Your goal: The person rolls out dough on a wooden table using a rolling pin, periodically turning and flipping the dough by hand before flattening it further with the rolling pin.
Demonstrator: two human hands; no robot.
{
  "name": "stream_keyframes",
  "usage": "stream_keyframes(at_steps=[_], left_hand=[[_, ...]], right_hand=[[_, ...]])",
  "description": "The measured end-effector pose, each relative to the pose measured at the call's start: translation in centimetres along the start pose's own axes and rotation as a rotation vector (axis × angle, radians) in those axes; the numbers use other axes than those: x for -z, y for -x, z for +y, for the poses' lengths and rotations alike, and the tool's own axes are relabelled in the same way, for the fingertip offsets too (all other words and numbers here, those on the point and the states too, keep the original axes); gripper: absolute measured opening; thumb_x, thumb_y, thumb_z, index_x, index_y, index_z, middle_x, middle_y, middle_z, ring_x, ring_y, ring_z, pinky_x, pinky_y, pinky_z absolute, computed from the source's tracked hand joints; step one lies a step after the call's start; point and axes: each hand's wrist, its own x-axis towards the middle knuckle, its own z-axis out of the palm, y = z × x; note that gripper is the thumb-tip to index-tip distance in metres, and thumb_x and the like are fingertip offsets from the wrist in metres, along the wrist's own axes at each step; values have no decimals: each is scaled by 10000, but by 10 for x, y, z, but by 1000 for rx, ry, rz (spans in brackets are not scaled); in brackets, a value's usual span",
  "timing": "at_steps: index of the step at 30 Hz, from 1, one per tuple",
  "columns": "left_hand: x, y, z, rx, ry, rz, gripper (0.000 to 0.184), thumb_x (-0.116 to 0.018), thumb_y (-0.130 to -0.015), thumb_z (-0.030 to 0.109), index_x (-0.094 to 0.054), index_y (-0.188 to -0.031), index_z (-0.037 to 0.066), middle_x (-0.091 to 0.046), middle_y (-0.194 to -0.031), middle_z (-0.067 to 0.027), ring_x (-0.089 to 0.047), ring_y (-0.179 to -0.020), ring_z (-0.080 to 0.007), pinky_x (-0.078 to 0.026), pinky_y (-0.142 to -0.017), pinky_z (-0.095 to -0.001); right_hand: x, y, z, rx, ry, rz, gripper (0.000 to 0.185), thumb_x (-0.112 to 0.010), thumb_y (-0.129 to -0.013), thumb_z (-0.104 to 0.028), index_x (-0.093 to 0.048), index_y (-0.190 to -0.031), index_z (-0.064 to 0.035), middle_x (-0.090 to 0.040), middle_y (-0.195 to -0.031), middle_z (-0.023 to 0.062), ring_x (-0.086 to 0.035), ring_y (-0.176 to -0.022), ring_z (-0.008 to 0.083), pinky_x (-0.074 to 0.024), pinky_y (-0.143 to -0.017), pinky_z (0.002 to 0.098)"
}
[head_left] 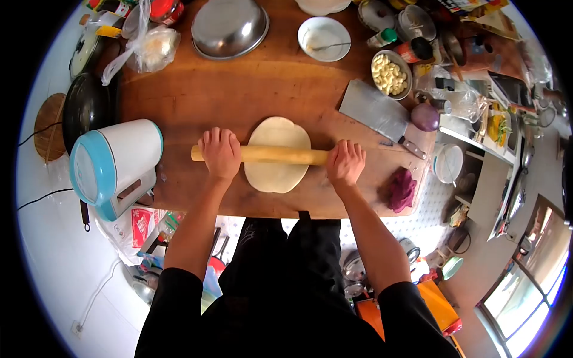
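A pale oval sheet of dough (277,178) lies flat on the wooden table (197,89). Across its middle rests a light wooden rolling pin (277,155), lying nearly level from left to right. My left hand (220,153) is closed over the pin's left part, just beside the dough, and the pin's tip sticks out past it. My right hand (345,162) has its fingers curled over the pin's right end, a little way off the dough's right edge. The strip of dough beneath the pin is hidden.
A cleaver (375,109) lies right of the dough, near an onion (425,117) and a bowl of garlic cloves (391,75). Purple dough (403,189) sits at the right edge. A white-and-blue appliance (119,161) stands left; a metal bowl (230,27) and white bowl (324,39) are behind.
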Motion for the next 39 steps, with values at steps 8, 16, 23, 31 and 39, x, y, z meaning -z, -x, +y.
stream_keyframes(at_steps=[8,16,23,31,39], left_hand=[[0,-7,0,-121,56,-44,88,-607,-800,170,-536,-797,117,-565,-845,-72,-533,-818,-319,-422,-731,-464],[2,-43,-2,-200,38,-259,111,-612,-750,167,-530,-710,104,-562,-797,-82,-550,-782,-323,-447,-645,-460],[-11,-69,-6,-145,111,-378,238,-611,-876,205,-608,-674,79,-646,-810,-113,-598,-795,-334,-504,-631,-469],[12,-14,8,-150,-42,-31,119,-600,-877,200,-594,-815,99,-613,-828,-91,-567,-809,-338,-454,-768,-485],[-3,-34,-4,-188,79,-215,118,-623,-757,172,-532,-790,105,-563,-881,-104,-540,-819,-336,-446,-694,-482]], right_hand=[[-3,-16,4,-15,-58,-2,109,-627,-792,-183,-564,-745,-108,-576,-756,78,-568,-731,310,-443,-676,449],[-6,-33,9,-59,-40,-134,159,-625,-797,-236,-573,-696,-124,-610,-732,74,-614,-698,311,-481,-630,451],[-5,-58,-1,-233,-30,-243,217,-634,-896,-253,-664,-740,-105,-683,-729,97,-680,-663,372,-563,-630,507],[10,0,-11,-71,26,-5,99,-636,-857,-183,-649,-837,-86,-628,-834,104,-604,-805,330,-467,-739,464],[-2,-22,-1,-70,-13,-87,134,-635,-794,-225,-579,-732,-121,-594,-777,66,-577,-749,311,-455,-649,459]])
